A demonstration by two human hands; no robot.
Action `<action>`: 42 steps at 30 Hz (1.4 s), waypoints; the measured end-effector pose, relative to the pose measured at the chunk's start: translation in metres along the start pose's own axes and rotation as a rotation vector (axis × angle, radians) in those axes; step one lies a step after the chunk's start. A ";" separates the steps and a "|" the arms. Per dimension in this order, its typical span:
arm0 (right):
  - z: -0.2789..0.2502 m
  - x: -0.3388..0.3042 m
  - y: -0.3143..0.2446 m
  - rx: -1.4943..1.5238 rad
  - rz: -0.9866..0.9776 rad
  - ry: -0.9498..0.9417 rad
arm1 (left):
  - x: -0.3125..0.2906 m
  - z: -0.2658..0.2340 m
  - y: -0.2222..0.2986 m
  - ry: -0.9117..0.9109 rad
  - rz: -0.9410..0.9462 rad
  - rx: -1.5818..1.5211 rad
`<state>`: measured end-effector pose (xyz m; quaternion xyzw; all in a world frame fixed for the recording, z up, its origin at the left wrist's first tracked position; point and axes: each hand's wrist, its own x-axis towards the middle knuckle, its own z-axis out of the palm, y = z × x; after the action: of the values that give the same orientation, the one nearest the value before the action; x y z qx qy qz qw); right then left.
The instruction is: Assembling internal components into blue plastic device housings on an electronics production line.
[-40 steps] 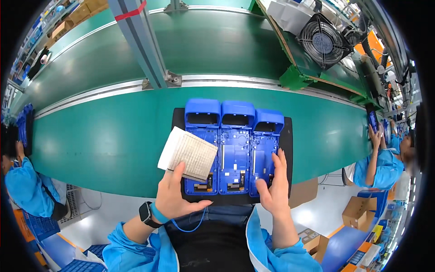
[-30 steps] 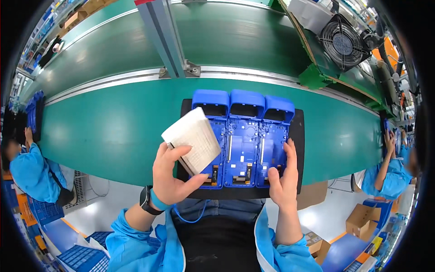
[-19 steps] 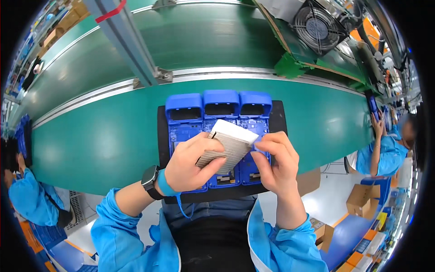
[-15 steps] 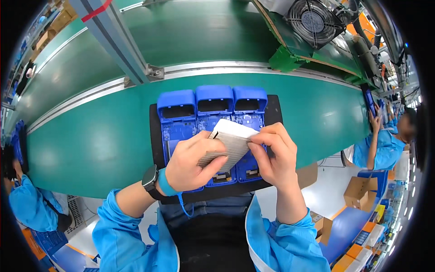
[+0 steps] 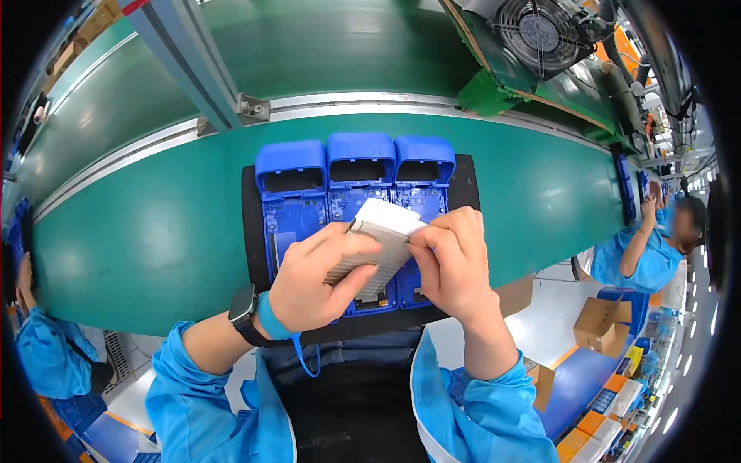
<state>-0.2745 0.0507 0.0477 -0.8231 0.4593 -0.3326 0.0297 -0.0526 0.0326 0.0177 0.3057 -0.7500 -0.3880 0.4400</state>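
My left hand (image 5: 323,274) is wrapped round a pad-like stack of small sheets (image 5: 386,245), with a grey, finely striped face and a white upper end. It is held tilted above the blue plastic housings. At the stack's right upper corner, my right hand (image 5: 454,258) pinches with thumb and forefinger; whether a single sheet is between them is too small to tell. Beneath both hands, three blue plastic housings (image 5: 360,160) lie side by side on a black mat (image 5: 465,185), each with a raised hood at its far end. My hands hide much of their near halves.
The mat lies on a green worktable (image 5: 532,193) with a metal rail (image 5: 363,100) behind it. An upright metal post (image 5: 189,65) rises at far left, and a fan (image 5: 538,35) stands at far right. Co-workers sit left (image 5: 58,347) and right (image 5: 633,251).
Both hands and the stack have shifted slightly left in the picture, as have the housings and mat. The grip stays the same, and the stack's white end looks thicker from this angle.
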 end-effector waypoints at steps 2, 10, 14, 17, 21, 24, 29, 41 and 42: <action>-0.002 -0.003 0.000 0.023 -0.007 -0.003 | -0.003 0.003 -0.001 0.098 -0.112 -0.064; -0.031 -0.008 0.047 0.338 0.419 -0.301 | 0.003 -0.020 -0.027 0.282 -0.064 -0.099; -0.027 -0.005 0.049 0.301 0.335 -0.499 | 0.004 -0.020 -0.028 0.255 -0.046 0.031; -0.026 -0.001 0.043 0.281 0.258 -0.605 | 0.004 -0.022 -0.031 0.239 0.022 0.089; -0.028 -0.003 0.035 0.249 0.200 -0.702 | 0.005 -0.021 -0.034 0.255 -0.025 0.033; -0.026 -0.007 0.031 0.228 0.168 -0.708 | 0.007 -0.021 -0.035 0.246 -0.017 0.032; -0.021 -0.008 0.025 0.181 0.134 -0.703 | 0.004 -0.025 -0.037 0.157 -0.012 0.070; -0.018 -0.004 0.021 0.124 0.106 -0.771 | 0.002 -0.023 -0.038 0.163 0.001 0.059; -0.019 -0.004 0.020 0.114 0.109 -0.776 | 0.002 -0.023 -0.037 0.164 -0.001 0.057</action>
<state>-0.3012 0.0470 0.0530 -0.8592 0.4377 -0.0194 0.2642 -0.0281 0.0048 -0.0061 0.3494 -0.7220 -0.3402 0.4908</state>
